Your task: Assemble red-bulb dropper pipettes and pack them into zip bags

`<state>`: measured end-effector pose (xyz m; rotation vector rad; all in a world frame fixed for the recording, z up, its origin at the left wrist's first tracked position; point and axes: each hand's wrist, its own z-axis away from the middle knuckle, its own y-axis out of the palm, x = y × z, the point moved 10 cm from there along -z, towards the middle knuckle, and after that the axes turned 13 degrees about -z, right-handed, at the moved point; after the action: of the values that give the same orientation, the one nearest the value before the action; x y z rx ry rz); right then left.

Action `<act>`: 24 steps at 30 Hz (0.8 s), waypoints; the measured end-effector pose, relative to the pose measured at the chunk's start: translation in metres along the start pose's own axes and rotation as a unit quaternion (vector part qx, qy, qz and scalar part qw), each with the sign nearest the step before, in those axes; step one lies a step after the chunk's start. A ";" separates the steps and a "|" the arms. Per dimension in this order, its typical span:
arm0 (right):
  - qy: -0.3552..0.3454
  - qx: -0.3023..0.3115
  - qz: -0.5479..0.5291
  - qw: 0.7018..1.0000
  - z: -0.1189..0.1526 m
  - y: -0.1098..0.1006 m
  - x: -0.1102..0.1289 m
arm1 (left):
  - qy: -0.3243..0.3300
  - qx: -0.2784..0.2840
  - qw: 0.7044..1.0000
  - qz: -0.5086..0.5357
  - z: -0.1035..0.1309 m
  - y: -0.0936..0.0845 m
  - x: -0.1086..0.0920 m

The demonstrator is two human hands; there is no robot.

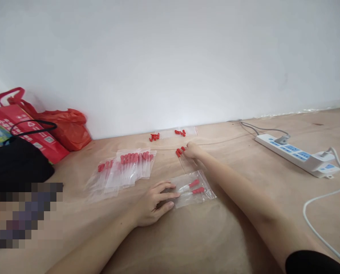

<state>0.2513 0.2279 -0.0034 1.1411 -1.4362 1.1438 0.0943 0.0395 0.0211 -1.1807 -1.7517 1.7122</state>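
Note:
My left hand (pixel 154 205) lies with fingers spread on a clear zip bag (pixel 177 201), pressing its left part against the table. Inside the bag are two droppers (pixel 197 190) with red bulbs and clear, narrow tubes, the bulbs pointing right. Farther out, my right hand (pixel 192 150) is closed, its fingertips at a small group of red-bulbed droppers (pixel 179 152). It seems to pinch one of them, though the fingers are partly hidden. Left of the hands, several filled bags (pixel 120 179) overlap in a fanned pile, red bulbs toward the wall.
Near the wall lie more red-bulbed droppers (pixel 154 137) and a clear bag (pixel 191 131). A white power strip (pixel 289 152) with cables (pixel 309 198) sits at right. Red bags (pixel 75 131) and a black item (pixel 18 163) stand at left on the wooden table (pixel 229 236).

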 end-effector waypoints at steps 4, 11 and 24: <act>0.033 -0.002 -0.009 0.999 0.017 -0.025 0.000 | -0.002 -0.003 1.000 -0.005 -0.001 0.001 0.001; -0.002 -0.079 -0.155 0.985 0.087 -0.091 -0.006 | -0.005 -0.001 1.000 -0.011 -0.001 0.003 0.003; -0.009 -0.031 -0.198 0.980 0.139 -0.067 -0.001 | -0.008 -0.001 1.000 -0.016 -0.001 0.004 0.005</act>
<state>0.3016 0.0822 -0.0137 1.3238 -1.1778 0.8051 0.0935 0.0437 0.0161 -1.1381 -1.7733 1.7062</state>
